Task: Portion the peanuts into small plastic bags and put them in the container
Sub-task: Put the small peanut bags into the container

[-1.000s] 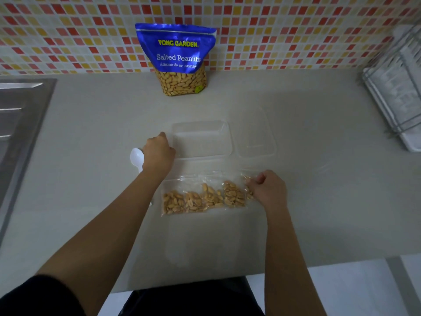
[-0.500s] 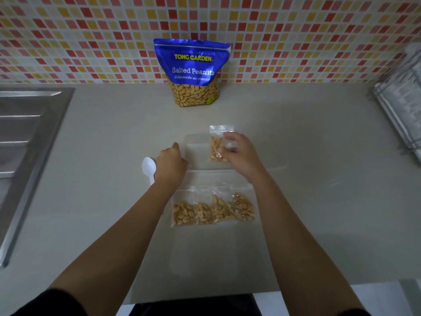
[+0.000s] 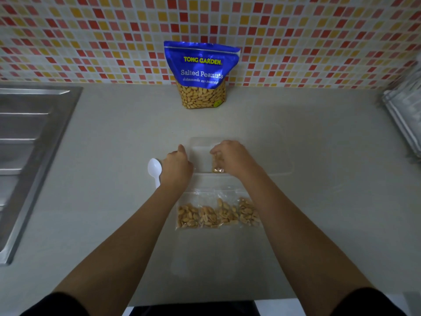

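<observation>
We seat 1 peanut bag (image 3: 217,165) in the container (image 3: 198,147).
Our right hand (image 3: 230,156) grips it; our left hand (image 3: 176,167) sits at the rim, likely steadying, its grip we cannot tell.

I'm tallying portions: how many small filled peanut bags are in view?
5. One held bag in the right hand at the clear container; a row of four bags on the counter, overlapping, so another may be hidden.
</observation>
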The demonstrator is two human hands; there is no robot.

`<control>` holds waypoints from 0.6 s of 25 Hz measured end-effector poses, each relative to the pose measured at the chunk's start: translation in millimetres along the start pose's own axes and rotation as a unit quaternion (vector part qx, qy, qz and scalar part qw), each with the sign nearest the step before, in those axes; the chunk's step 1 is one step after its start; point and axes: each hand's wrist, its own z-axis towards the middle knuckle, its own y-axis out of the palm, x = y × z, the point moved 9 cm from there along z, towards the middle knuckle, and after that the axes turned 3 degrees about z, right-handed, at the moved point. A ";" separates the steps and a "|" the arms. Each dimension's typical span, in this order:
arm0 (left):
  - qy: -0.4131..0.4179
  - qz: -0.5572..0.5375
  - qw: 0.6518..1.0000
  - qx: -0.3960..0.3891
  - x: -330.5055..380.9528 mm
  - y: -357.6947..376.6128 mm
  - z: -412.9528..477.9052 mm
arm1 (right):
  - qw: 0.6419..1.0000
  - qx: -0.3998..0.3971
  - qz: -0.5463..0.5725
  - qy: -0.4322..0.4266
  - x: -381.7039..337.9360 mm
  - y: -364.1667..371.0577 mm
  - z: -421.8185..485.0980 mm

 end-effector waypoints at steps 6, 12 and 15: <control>0.000 0.011 1.000 -0.006 1.1 -1.9 -1.7 | 0.998 -0.030 -0.034 0.037 23.3 -2.3 0.2; 0.002 -0.010 1.000 0.025 2.6 -26.9 -15.2 | 0.979 0.168 0.100 0.065 24.6 -53.4 -46.2; 0.000 -0.085 0.994 0.064 -6.4 -40.7 -53.0 | 0.960 0.175 0.153 0.154 48.1 -33.7 -100.8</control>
